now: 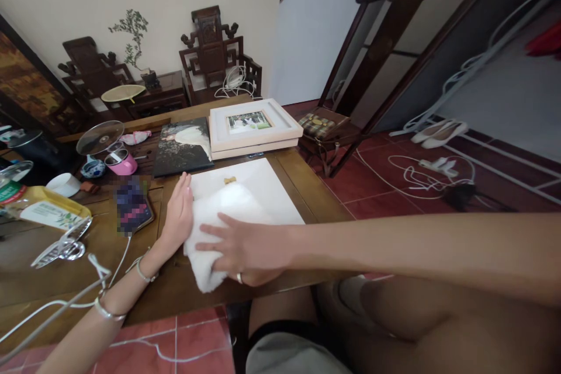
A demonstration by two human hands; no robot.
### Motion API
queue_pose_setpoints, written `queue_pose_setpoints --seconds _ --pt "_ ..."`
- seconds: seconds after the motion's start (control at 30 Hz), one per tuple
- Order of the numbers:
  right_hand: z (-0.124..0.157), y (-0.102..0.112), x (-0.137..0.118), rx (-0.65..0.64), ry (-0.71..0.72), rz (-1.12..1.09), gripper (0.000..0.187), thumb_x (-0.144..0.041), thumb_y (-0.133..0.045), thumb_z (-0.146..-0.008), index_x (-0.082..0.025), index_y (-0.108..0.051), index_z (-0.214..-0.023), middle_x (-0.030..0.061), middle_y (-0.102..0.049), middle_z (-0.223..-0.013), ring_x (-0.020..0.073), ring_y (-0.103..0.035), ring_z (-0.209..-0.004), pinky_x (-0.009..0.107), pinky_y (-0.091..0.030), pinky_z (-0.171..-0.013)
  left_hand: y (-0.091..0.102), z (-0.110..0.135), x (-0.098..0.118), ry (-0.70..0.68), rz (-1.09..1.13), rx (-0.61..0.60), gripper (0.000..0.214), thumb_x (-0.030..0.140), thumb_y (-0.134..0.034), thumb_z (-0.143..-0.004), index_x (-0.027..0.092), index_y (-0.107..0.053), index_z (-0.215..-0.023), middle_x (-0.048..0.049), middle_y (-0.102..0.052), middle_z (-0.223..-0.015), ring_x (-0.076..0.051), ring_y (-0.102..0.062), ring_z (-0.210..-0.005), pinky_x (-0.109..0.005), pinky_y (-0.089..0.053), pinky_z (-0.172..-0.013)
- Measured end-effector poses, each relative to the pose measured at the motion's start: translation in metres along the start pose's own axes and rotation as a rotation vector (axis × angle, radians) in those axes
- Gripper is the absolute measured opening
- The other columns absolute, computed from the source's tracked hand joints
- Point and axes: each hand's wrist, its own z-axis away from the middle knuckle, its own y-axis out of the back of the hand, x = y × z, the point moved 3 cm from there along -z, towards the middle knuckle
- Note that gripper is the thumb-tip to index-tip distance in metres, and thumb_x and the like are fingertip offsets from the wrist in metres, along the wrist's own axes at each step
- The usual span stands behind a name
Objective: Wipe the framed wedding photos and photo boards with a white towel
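In the head view, a white, fluffy folded cloth is laid on a flat, white rectangular panel, which is carried near the edge of a brown wooden desk. The cloth lies directly beneath the right hand, by which it is covered across its lower and middle part; its upper part is left showing beyond the fingers, and one corner hangs down toward the desk's near edge. The fingers of the right hand are spread over the cloth, and a ring is worn on one of them. Whether any fold is pinched under the palm cannot be told.

The left hand is held at the left side of the cloth, just beside or touching it, with its fingers extended and kept close together. A small, mustard-yellow bow-shaped piece is seen on the panel, just beyond the cloth's upper edge.

Behind the panel, a dark photo print with a pale dress is set beside a stacked, pale-framed picture box. To the left of the left hand, a phone with a blurred screen is placed, with a thin white cable running from it; farther left, a clear plastic claw clip is seen near a yellow oil bottle.
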Motion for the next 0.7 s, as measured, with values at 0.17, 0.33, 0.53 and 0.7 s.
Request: queue_pose_setpoints --seconds 0.17,0.33,0.53,0.7 --pt "0.011 0.005 0.012 -0.02 -0.186 -0.086 0.029 -0.024 -0.046 -0.094 -0.018 -0.066 -0.114 0.0117 -0.059 -0.136 0.0287 -0.04 -0.138 0.051 -0.033 -0.108 -0.008 0.002 -0.002 -0.016 -0.04 -0.208 0.063 0.048 -0.019 -0.102 0.009 -0.052 -0.138 -0.0154 -0.048 -0.148 -0.025 -0.041 -0.141 -0.045 -0.027 -0.12" --pt "0.013 0.001 0.055 -0.043 -0.403 -0.093 0.039 -0.022 -0.04 -0.097 -0.009 -0.058 -0.129 0.022 -0.064 -0.123 0.0308 -0.036 -0.14 0.055 -0.031 -0.109 -0.017 0.006 -0.008 -0.013 -0.136 -0.317 0.059 0.042 -0.022 -0.101 0.008 -0.043 -0.144 -0.0184 -0.042 -0.151 -0.029 -0.035 -0.144 -0.054 -0.027 -0.117" --pt "-0.005 0.006 0.096 0.039 -0.508 -0.311 0.039 -0.021 -0.036 -0.098 -0.014 -0.06 -0.128 0.0167 -0.056 -0.137 0.0295 -0.04 -0.137 0.05 -0.033 -0.108 -0.017 0.007 -0.008 -0.056 -0.182 -0.354 0.05 0.029 -0.024 -0.101 0.014 -0.04 -0.146 -0.0159 -0.039 -0.154 -0.03 -0.03 -0.146 -0.058 -0.024 -0.117" --pt "-0.028 0.027 0.113 0.162 -0.575 -0.523 0.039 -0.029 -0.034 -0.101 -0.016 -0.065 -0.121 0.0107 -0.062 -0.131 0.0266 -0.058 -0.116 0.037 -0.043 -0.096 -0.011 0.008 0.002 -0.153 -0.264 -0.351 0.048 0.023 -0.033 -0.098 0.012 -0.04 -0.144 -0.0188 -0.039 -0.153 -0.034 -0.033 -0.143 -0.062 -0.025 -0.116"
